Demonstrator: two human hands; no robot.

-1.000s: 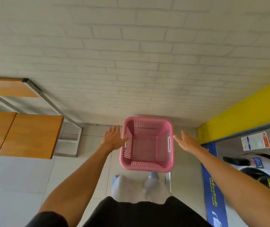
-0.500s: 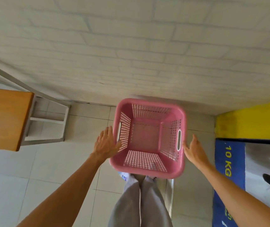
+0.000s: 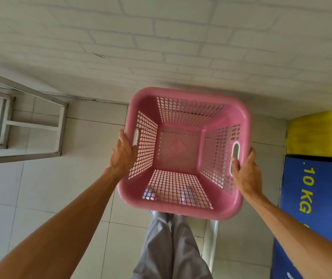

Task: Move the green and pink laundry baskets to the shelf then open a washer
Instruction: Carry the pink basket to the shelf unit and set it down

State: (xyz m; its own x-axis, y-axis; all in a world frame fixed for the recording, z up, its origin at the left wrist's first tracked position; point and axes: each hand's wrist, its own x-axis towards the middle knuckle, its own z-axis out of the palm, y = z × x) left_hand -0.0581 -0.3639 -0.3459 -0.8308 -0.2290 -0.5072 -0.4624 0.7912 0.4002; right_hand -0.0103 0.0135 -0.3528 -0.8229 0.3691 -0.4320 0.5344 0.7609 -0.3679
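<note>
hands, left [image 3: 123, 154] and right [image 3: 245, 172], grip pink basket [image 3: 183, 190] rims, bare tiled floor [image 3: 40, 188] leftward.

Pink basket [image 3: 183, 196] — glossy plastic, perforated.

Seen from above, both hands hold an empty pink laundry basket [image 3: 183, 152] by its sides: the left hand [image 3: 123, 153] against the left handle slot, the right hand [image 3: 245, 172] with its thumb at the right slot. Grey trouser legs [image 3: 171, 246] stand on the tiled floor [image 3: 40, 188] below, a metal shelf frame [image 3: 23, 125] at left, a blue "10 KG" panel [image 3: 310, 198] at right.
</note>
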